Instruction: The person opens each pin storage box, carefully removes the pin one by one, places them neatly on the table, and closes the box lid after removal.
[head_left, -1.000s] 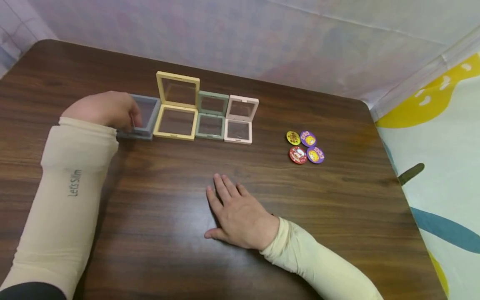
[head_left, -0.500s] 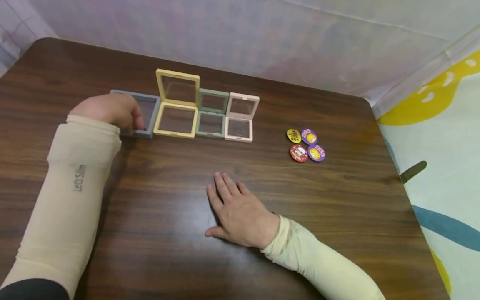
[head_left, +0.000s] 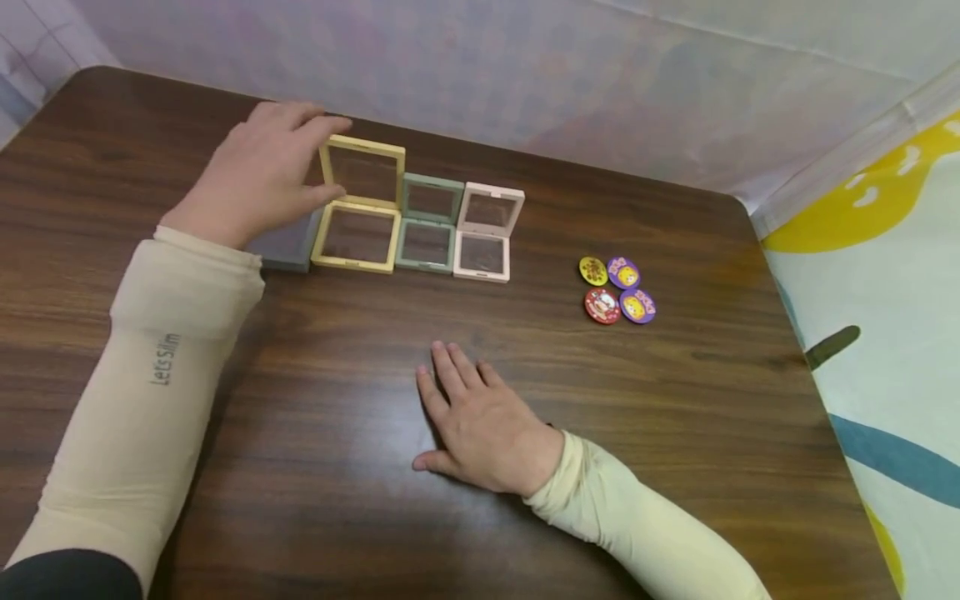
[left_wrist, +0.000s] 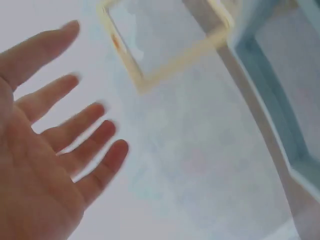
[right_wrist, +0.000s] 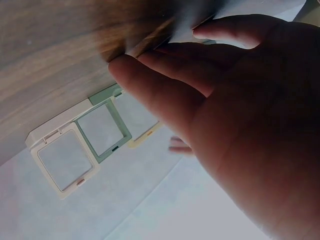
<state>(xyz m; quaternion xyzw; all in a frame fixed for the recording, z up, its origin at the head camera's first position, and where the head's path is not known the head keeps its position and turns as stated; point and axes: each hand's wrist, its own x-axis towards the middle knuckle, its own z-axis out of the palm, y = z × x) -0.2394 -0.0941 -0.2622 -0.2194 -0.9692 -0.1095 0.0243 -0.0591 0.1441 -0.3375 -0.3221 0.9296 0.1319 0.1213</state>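
Observation:
My left hand [head_left: 258, 167] is at the upper left of the head view, beside the raised lid of the yellow frame case [head_left: 366, 150]. In the left wrist view its fingers are spread, with a gap between fingertips and the yellow rim [left_wrist: 175, 65]. A flat grey-blue frame case [head_left: 288, 243] lies partly hidden under this hand; part of a blue-grey frame [left_wrist: 272, 95] also shows large in the left wrist view. My right hand [head_left: 483, 425] rests palm down on the table, fingers straight, holding nothing.
Right of the yellow case stand a green frame case [head_left: 427, 246] and a pale pink one [head_left: 482, 254], both with raised clear-windowed lids. Several round badges [head_left: 602, 306] lie grouped farther right on the brown wooden table [head_left: 712, 400]. A pale curtain [head_left: 525, 75] hangs behind.
The grey-blue case's upper frame came down flat under my left hand. That hand then let go and moved up and right to the yellow lid, fingers spreading. My right hand stayed put.

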